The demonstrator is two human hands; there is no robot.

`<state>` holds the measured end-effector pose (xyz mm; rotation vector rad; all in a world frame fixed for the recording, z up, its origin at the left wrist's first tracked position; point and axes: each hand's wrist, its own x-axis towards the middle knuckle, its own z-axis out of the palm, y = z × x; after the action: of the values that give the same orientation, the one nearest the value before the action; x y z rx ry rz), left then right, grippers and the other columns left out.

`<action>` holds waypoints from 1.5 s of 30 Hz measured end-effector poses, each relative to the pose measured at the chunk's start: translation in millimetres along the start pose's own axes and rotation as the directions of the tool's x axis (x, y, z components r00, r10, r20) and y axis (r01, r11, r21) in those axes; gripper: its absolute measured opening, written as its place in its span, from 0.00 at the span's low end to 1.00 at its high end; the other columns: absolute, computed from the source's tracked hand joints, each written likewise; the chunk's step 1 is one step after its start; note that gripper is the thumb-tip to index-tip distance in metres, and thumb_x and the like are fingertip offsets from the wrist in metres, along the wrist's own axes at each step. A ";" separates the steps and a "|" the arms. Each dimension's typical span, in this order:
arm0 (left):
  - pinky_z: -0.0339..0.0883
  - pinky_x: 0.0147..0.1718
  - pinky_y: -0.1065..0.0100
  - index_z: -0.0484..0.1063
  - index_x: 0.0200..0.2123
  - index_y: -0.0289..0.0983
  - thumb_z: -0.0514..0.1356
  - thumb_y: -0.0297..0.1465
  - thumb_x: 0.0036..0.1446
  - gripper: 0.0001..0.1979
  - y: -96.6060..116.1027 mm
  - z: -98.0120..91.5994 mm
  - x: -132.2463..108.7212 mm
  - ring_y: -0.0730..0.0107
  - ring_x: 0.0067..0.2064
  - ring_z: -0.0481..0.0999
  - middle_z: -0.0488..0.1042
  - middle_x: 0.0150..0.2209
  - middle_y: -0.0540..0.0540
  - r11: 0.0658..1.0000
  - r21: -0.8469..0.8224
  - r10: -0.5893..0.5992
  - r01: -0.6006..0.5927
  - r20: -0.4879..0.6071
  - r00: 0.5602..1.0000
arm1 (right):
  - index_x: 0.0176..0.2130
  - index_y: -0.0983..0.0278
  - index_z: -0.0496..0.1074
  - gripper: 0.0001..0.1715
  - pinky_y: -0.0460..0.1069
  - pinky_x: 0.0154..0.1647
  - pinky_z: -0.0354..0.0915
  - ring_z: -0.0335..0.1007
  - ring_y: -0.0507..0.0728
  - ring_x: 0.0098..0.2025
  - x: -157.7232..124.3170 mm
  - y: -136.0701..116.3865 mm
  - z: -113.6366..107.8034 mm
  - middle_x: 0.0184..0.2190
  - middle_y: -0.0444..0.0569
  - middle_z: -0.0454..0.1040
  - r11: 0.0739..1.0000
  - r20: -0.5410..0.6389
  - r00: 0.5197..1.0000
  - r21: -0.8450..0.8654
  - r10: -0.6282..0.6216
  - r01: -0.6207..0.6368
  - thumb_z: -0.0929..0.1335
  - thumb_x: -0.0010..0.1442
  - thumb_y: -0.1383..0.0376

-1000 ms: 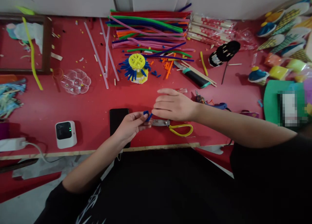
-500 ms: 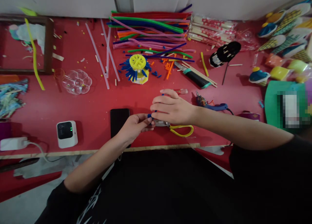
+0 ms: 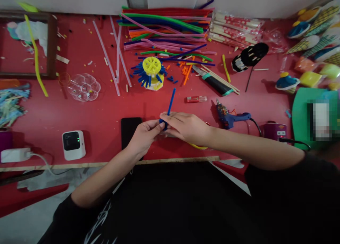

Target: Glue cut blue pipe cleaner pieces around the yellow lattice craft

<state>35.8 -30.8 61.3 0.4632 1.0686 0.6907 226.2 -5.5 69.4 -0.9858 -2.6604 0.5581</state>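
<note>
My left hand [image 3: 147, 133] pinches the coiled lower end of a blue pipe cleaner [image 3: 171, 101] over the table's front part. Its straight free end points up and away. My right hand [image 3: 187, 125] is closed around the same coil, fingertips meeting those of the left; its palm side is hidden. Beneath the right hand, yellow-handled scissors [image 3: 198, 146] show only in part. Just beyond the hands stands a yellow and blue pipe-cleaner piece [image 3: 151, 74] with a wheel-like top. A black phone [image 3: 129, 130] lies beside my left hand.
Bundled coloured pipe cleaners [image 3: 164, 28] lie at the back. To the right are a utility knife [image 3: 216, 83], a red-handled small tool [image 3: 196, 99], a glue gun [image 3: 230, 117] and its purple power box [image 3: 275, 130]. A white device [image 3: 73, 145] and a clear flower-shaped tray [image 3: 84, 87] sit left.
My right hand has come down and closed in against the left fingers. The pipe cleaner's straight end now stands out above them, and the red-handled tool is uncovered.
</note>
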 end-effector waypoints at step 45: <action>0.72 0.39 0.68 0.81 0.34 0.35 0.64 0.36 0.58 0.10 -2.4 12.6 -7.1 0.70 0.33 0.78 0.82 0.31 0.47 0.913 0.336 0.259 -0.229 -0.047 0.965 | 0.61 0.75 0.66 0.23 0.57 0.60 0.72 0.72 0.63 0.61 -13.8 -16.3 -1.4 0.58 0.63 0.75 0.990 -0.169 0.985 -0.143 -0.043 0.018 0.62 0.71 0.65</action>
<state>45.7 -37.7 69.5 0.8730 1.2305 0.7620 227.6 -25.7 76.4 -0.9809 -2.5837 0.2682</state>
